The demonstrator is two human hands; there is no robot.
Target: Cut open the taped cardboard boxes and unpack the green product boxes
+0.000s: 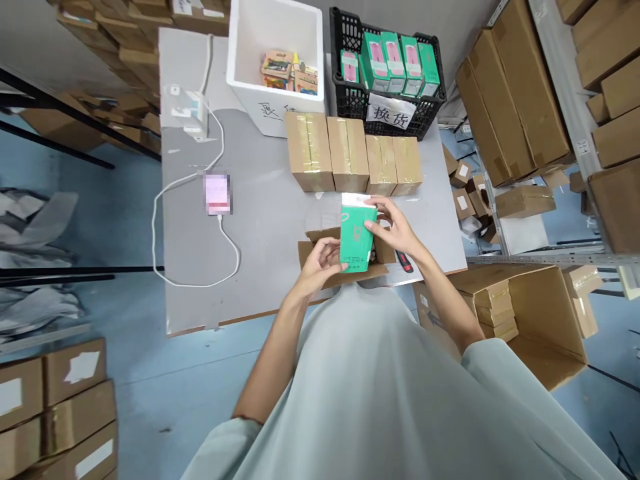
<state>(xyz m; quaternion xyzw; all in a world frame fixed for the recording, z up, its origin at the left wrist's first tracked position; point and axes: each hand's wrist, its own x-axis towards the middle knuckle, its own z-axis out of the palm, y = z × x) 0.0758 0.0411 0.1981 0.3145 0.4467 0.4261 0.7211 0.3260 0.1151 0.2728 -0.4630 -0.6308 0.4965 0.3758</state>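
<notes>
Between my two hands is a green box (356,237) with a white top edge, held up over an open cardboard box (330,235) near the table's front edge. My left hand (323,261) grips its lower left side, thumb on the front face. At the upper right, my right hand (393,225) clasps it with the thumb across the front. The green box hides much of the cardboard box's inside. Just right of that box lies a red and black box cutter (405,262).
Taped cartons (350,157) stand in a row behind my hands. Beyond are a white foam bin (275,110) and a black crate (345,93) with green boxes. A phone (218,194) on a cable lies left. A large open carton (545,320) stands at the right.
</notes>
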